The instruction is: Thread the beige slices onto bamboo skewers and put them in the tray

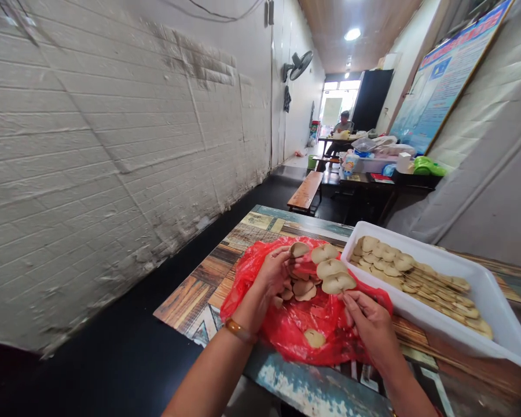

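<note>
My left hand, a bangle on its wrist, pinches one thin beige slice above an open red plastic bag. To its right, my right hand is closed at the lower end of a skewer of beige slices, several of them in a row pointing up and away. The stick itself is mostly hidden by the slices and fingers. More loose slices lie in the bag between my hands. One separate slice rests on the red plastic nearer to me.
A white tray with rows of filled skewers stands right of the bag. Thin bare sticks lie before it on the patterned table. A bench, a cluttered table and a seated person are farther back. A wall runs along the left.
</note>
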A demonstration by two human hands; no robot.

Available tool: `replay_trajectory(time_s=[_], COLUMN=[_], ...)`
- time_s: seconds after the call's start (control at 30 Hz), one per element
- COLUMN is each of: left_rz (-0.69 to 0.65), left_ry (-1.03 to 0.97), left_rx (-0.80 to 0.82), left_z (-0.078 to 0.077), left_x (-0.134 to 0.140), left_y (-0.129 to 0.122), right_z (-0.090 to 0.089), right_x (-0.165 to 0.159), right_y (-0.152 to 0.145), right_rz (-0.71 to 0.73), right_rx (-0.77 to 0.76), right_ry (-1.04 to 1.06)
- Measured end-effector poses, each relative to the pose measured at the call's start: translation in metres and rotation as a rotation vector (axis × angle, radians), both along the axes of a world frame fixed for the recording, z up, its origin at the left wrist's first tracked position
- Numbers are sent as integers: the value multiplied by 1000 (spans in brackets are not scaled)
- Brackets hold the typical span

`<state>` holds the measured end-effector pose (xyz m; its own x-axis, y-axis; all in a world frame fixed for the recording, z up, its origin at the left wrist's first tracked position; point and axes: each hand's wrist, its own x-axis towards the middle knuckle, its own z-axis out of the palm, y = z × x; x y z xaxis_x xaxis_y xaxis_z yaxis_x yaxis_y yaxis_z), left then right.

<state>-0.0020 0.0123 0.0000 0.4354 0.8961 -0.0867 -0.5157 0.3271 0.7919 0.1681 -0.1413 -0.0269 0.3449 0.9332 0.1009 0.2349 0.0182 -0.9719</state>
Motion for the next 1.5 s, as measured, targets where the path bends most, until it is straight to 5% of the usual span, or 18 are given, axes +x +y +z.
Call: replay_trajectory(time_s=[0.33, 0.73, 1.5], left_rz=[-43, 169, 160], left_ry=[-95, 78, 109], left_rx=[-54, 112, 130], left_z=[-8, -9, -9], left_x=[-9, -11, -10], left_y=[9, 14, 13], right_z=[-6, -13, -7], right_x=[-15, -16, -19], right_y=[-4, -8, -6], right_rz=[43, 92, 26], right_rx=[-93, -125, -116], right_ry=[-159, -373, -368])
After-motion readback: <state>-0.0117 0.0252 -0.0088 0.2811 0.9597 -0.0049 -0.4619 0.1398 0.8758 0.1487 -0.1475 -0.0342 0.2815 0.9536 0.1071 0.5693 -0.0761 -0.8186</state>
